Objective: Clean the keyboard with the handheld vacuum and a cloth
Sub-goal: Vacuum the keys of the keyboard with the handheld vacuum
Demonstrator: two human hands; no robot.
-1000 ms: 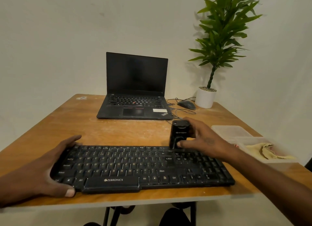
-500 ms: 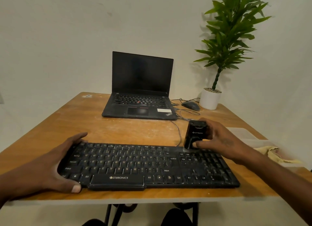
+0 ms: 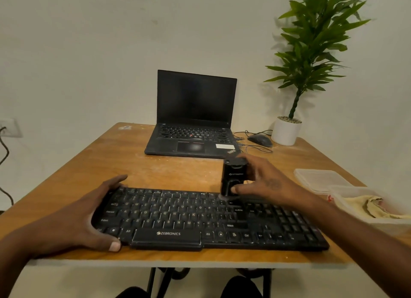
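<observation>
The keyboard (image 3: 206, 219) is lying along the near edge of the wooden bench (image 3: 111, 162). The left hand (image 3: 82, 217) is gripping its left end, fingers at the back edge, thumb at the front. The right hand (image 3: 264, 184) is holding the small black vacuum (image 3: 233, 177) upright on the top key row. The cloth (image 3: 373, 206) is sitting in a plastic tub (image 3: 378, 225) at the right.

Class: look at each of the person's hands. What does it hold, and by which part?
Right hand grips the handheld vacuum round its upright body. Left hand holds the keyboard by its left end.
</observation>
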